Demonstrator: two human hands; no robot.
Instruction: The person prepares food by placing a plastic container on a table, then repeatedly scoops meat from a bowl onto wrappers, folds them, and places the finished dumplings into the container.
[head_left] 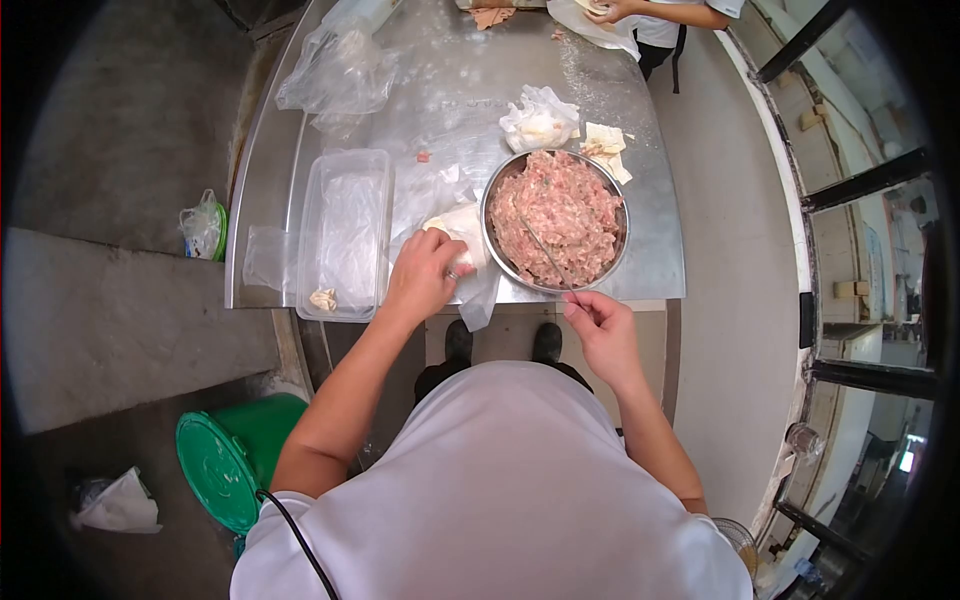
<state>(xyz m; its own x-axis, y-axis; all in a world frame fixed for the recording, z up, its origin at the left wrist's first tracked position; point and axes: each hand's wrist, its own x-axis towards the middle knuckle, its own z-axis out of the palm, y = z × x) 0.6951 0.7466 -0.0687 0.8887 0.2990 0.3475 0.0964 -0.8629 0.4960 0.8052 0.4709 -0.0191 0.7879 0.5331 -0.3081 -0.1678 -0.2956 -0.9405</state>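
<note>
My right hand (pixel 605 335) pinches the end of a thin stick (pixel 545 250), whose other end rests in pinkish minced meat (pixel 570 210). The meat is heaped in a round metal bowl (pixel 485 232) near the table's front edge. Left of the bowl, my left hand (pixel 425 272) has its fingers bent over pale dough wrappers (pixel 465 222), gripping at their edge; how many it holds is hidden. A plastic sheet (pixel 482 300) lies under them and hangs past the edge. Beside that hand is a clear plastic container (pixel 345 210) with one small folded dumpling (pixel 323 299) in its near corner.
Behind the bowl sit a plastic-wrapped bundle (pixel 540 118) and loose wrapper pieces (pixel 606 150) on the metal table (pixel 450 75). Crumpled plastic bags (pixel 345 70) lie at back left. Another person's hand (pixel 612 10) works at the far right. A green bucket (pixel 225 465) stands on the floor.
</note>
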